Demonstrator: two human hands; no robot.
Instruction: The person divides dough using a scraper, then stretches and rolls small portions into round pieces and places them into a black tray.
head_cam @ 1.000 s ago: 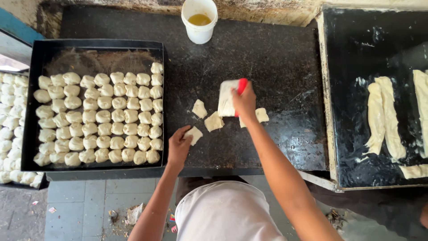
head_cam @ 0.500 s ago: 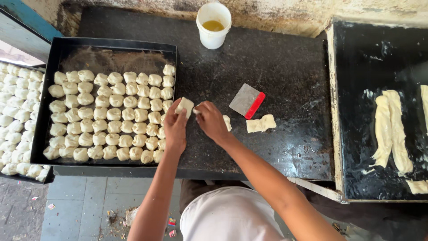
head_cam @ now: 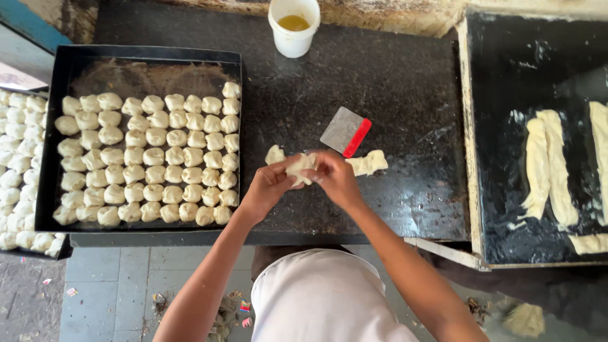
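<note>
Dough piece (head_cam: 299, 168) sits pinched between left hand (head_cam: 269, 188) and right hand (head_cam: 335, 177), both gripping it.

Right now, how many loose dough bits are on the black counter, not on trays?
3: one left of the hands, one held in both hands, one right of them. Hands may hide more.

A matt, soft dough piece (head_cam: 299, 168) is pressed over a speckled, glossy stone counter (head_cam: 392, 82); the scraper (head_cam: 346, 132) is of dull metal, red plastic-edged.
</note>
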